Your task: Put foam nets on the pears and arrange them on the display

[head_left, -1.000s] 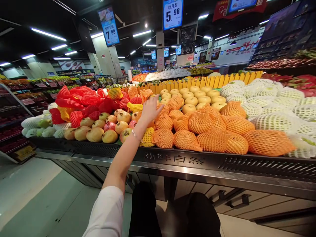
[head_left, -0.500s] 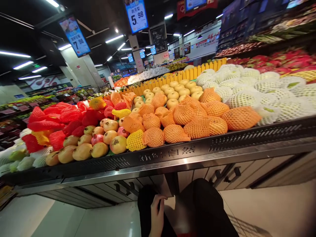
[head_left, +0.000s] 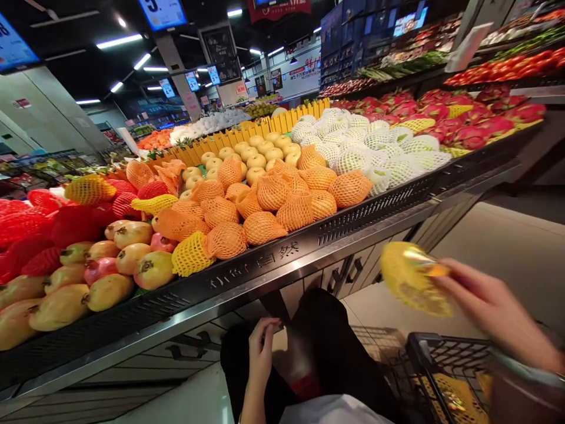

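Fingers (head_left: 457,281) of the right hand (head_left: 494,306) pinch a crumpled, foil-glinting yellow foam-net item (head_left: 412,280) above the black wire basket (head_left: 444,347), past the display counter's front edge (head_left: 256,265); left hand (head_left: 263,353) hangs empty, fingers loosely curled.

The right grip (head_left: 494,306) is pinching a yellow foam-netted fruit (head_left: 412,280) at about 4 o'clock, its glossy gold patch catching the light above a black wire shopping basket (head_left: 441,353). More yellow netted fruit (head_left: 459,400) is lying inside the basket at 5 o'clock, while the left grip (head_left: 262,353) is hanging empty at 6 o'clock.
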Demonstrator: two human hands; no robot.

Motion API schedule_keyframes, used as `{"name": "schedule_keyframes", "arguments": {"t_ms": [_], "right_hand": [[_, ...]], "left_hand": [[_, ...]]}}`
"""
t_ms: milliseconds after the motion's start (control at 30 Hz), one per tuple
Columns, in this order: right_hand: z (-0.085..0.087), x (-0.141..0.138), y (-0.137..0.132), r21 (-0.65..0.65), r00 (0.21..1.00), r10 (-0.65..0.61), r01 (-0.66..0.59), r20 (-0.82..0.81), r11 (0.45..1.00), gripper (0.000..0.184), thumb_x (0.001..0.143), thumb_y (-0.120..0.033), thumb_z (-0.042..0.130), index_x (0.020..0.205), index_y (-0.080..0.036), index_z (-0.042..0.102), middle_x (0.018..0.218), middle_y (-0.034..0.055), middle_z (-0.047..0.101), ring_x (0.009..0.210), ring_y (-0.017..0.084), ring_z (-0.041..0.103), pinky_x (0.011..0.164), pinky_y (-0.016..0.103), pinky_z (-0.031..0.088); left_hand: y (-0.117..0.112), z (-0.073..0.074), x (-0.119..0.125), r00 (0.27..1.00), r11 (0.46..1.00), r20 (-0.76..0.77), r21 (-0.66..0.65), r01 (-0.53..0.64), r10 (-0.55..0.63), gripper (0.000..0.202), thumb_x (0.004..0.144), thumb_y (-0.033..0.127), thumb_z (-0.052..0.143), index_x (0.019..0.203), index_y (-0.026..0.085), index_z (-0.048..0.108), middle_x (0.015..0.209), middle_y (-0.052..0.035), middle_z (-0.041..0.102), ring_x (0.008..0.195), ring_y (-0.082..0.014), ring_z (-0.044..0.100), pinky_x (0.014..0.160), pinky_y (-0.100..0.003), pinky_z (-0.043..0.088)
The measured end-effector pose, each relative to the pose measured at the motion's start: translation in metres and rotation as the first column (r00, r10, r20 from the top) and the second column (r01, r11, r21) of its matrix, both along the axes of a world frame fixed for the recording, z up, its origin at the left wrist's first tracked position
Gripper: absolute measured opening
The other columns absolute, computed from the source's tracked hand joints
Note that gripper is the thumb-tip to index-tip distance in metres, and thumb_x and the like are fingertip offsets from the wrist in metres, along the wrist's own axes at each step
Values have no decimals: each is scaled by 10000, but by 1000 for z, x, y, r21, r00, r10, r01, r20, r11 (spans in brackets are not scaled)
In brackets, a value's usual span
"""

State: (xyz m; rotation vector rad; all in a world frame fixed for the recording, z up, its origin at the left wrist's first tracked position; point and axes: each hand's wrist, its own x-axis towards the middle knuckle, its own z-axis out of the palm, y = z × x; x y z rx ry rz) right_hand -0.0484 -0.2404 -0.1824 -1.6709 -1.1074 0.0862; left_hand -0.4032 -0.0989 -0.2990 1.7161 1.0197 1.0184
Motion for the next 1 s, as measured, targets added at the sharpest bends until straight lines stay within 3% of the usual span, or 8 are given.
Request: {"name": "schedule_keyframes", "arguments": {"t_ms": [167,300,367,533,667,767,867,1000], "right_hand": [[-17,-63,89,60,797,534,-541,-283,839,409,849,-573,547,961,-194,651,866,65,662,792,209,618,692,291,514],[-37,-104,108,71,644,699,-718,-311,692,354,896,-483,515,1055,-188,628,945,65,675,859,203,640,761,292,522],[-43,-95,98,0,682,689,-711,-245,703,330,904,-453,512,1052,-187,637,952,69,682,857,203,647,758,291,523],[-58,-8,22,-28,998,68,-68,-16,997,349,833,-481,563,1026,-204,650,935,83,685,818,233,642,736,344,515],[-79,44,-86,-58,807,-575,586,137,808,371,813,-461,519,1030,-185,641,943,140,663,829,259,607,786,412,473],[-96,47,-151,-43,635,-760,770,138,636,374,776,-445,520,966,-146,638,962,169,648,893,286,583,860,484,433],[-111,30,-177,-30,650,-756,760,75,650,359,763,-470,524,869,-143,627,830,124,653,757,246,592,737,447,488],[-115,-11,-153,71,699,-711,707,75,703,295,832,-451,499,877,-180,607,803,66,649,721,197,609,654,358,514]], "left_hand": [[-2,22,25,957,996,275,4,88,-86,324,880,419,559,1130,225,624,1071,-88,665,1021,-234,618,935,-389,479],[3,35,29,899,992,419,55,116,-129,500,857,448,594,1317,284,486,1309,-99,547,1176,-250,542,1016,-426,436],[5,33,28,907,993,404,42,110,-117,467,867,454,576,1294,280,506,1297,-97,559,1161,-245,555,1015,-421,434],[6,4,21,971,976,237,-202,78,-29,384,860,481,569,1133,215,615,1071,-84,689,992,-223,648,948,-384,469],[6,-29,15,993,930,115,-364,56,-15,478,744,579,645,1017,187,656,984,-77,716,911,-243,680,884,-390,515],[4,-49,11,996,905,17,-417,85,-86,458,761,573,618,1035,208,644,1020,-61,702,960,-261,669,930,-431,498],[4,-60,13,984,889,-48,-437,135,-173,426,813,541,561,1123,250,598,1067,-64,672,1045,-309,627,1015,-540,423],[2,-51,32,972,901,-45,-388,195,-230,369,830,513,539,1124,294,583,1068,-51,654,1045,-329,607,1027,-577,402]]}}
